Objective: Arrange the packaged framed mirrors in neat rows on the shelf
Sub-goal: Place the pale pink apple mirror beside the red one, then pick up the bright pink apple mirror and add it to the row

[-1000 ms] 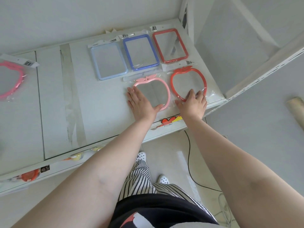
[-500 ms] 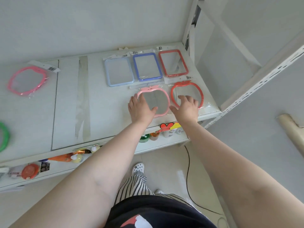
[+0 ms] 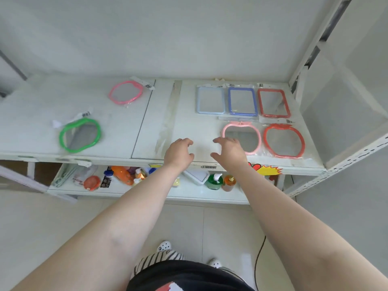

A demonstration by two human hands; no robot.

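White shelf (image 3: 130, 131) runs across the middle of the frame and carries seven packaged mirrors. Three are rectangular, in a row at upper right with long axes running toward the back wall: a pale blue one (image 3: 210, 100), a darker blue one (image 3: 242, 101) and a red one (image 3: 273, 103). Below them lie two apple-shaped ones, light pink (image 3: 241, 137) and red (image 3: 283, 140), stems toward the back. Off to the left lie a pink ring mirror (image 3: 126, 92) and a green ring mirror (image 3: 80, 135), both tilted, tags up-right. The left hand (image 3: 178, 153) and right hand (image 3: 230, 151) hover at centre, fingers loosely curled, holding nothing; the right overlaps the light pink frame's lower left edge.
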